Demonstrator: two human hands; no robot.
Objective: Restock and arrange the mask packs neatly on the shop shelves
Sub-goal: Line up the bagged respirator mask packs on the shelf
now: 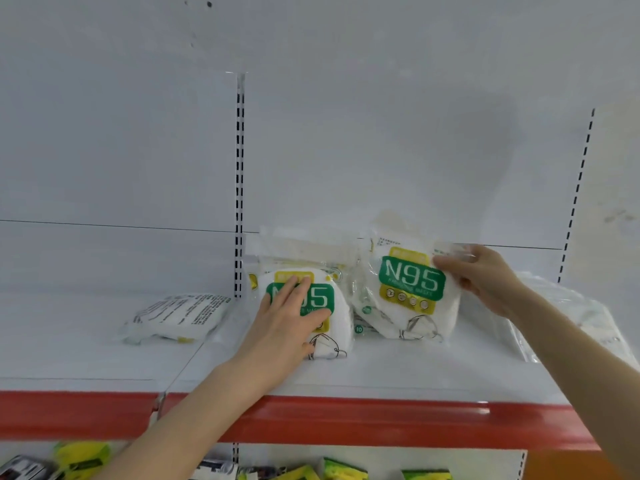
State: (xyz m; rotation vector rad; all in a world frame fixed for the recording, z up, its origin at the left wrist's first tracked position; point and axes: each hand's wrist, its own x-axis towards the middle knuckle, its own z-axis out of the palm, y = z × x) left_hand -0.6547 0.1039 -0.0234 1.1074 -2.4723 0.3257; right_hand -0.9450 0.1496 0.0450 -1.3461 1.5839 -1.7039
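Observation:
Two white N95 mask packs with green labels stand on the white shelf point(398, 372). My left hand point(289, 322) lies flat with straight fingers on the front of the left pack point(337, 318), which leans against more packs behind it. My right hand point(485, 277) grips the right edge of the right pack point(407, 292), thumb on its front, holding it upright and slightly tilted. Another pack point(176, 318) lies flat, back side up, on the shelf section to the left.
A clear plastic bag point(568, 317) lies on the shelf at the right, behind my right forearm. The shelf has a red front edge point(363, 420). Slotted uprights point(239, 188) divide the white back panel. Yellow-green goods point(81, 457) sit on the shelf below.

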